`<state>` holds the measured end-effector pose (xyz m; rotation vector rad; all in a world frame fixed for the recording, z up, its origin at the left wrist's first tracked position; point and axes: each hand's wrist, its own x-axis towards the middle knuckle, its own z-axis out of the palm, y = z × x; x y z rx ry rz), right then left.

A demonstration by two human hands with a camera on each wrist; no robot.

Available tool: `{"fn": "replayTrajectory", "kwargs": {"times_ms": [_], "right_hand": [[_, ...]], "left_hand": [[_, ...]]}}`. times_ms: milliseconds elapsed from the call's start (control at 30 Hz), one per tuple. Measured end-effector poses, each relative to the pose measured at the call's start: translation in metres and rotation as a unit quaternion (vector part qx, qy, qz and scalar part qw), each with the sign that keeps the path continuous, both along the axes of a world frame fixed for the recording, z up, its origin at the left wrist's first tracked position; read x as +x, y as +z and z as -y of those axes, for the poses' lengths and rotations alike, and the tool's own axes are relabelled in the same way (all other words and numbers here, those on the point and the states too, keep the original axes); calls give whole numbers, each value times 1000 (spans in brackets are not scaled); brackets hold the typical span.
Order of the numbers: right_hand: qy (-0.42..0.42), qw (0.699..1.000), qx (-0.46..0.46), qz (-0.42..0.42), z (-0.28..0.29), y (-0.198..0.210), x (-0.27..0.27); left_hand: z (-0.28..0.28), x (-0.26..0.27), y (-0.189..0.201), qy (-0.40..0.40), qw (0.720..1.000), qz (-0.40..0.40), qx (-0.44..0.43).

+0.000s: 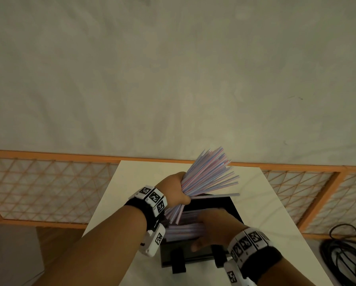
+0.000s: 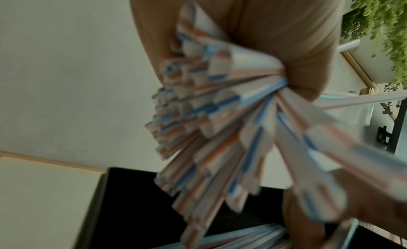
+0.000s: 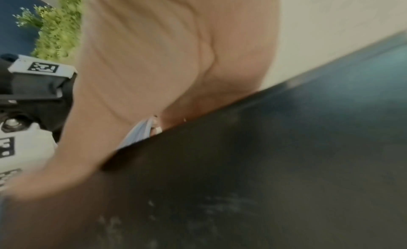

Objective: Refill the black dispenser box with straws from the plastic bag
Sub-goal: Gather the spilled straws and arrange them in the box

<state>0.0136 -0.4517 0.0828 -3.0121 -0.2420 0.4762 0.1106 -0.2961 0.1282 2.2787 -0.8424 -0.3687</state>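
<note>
My left hand grips a thick bundle of striped straws round its middle, tilted over the black dispenser box. The bundle fans out toward the far right. Its lower ends hang just above the box's open top. More straws lie lengthwise inside the box. My right hand lies across them, with its thumb on the box's front wall. In the right wrist view the palm sits over the box's rim. The lid stands open behind. No plastic bag is in view.
The box stands on a small white table. An orange-framed lattice fence runs behind it against a pale wall. Black cables lie coiled on the floor at the right.
</note>
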Motion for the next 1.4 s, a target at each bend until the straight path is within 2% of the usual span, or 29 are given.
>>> {"fn": "replayTrajectory", "kwargs": {"times_ms": [67,100,133,167,200,233,300,333,367,400,500,633,767,833,933,1000,1167,1300,1367,1400], "right_hand": [[-7,994,31,107,7,-1,-7],[-50,982,95,156,11,-1,-11],[-113,956,170,210,19,-5,-14],[-188,915,241,264,27,-11,-16],[-276,860,308,300,35,-17,-17],[-355,788,386,322,44,-23,-19],[-450,611,567,320,55,-28,-22],[-463,540,635,301,58,-27,-23],[-460,501,675,287,59,-26,-25],[-455,491,690,276,59,-24,-27],[-445,526,671,273,56,-26,-26],[-460,597,582,307,55,-32,-22],[-460,621,566,287,62,-27,-14],[-450,644,553,278,64,-25,-9],[-415,725,469,287,59,-32,-1],[-400,752,437,288,53,-39,2],[-389,754,452,277,50,-39,-2],[-415,720,471,295,67,-39,-12],[-438,728,411,331,86,-48,-20],[-451,742,363,339,99,-57,-22]], "left_hand": [[2,-1,-2,2,1000,1,-10],[3,-2,-3,1,1000,4,-8],[5,-3,-4,-2,1000,9,-2],[6,-4,-6,-6,1000,17,7],[7,-5,-7,-10,999,28,17],[9,-6,-8,-13,999,40,30],[12,-8,-13,-21,996,60,67],[14,-9,-15,-28,993,68,91],[15,-10,-18,-36,990,75,118],[16,-10,-20,-46,986,79,142],[17,-11,-22,-62,978,86,182],[16,-10,-19,-56,976,82,195],[15,-11,-18,-60,971,88,214],[15,-11,-19,-58,970,87,221],[17,-10,-19,-59,966,83,237],[18,-9,-19,-62,963,80,248],[18,-7,-18,-61,958,82,266],[18,-8,-18,-58,958,84,269],[18,-8,-18,-59,957,83,272],[17,-8,-18,-59,957,82,273]]}}
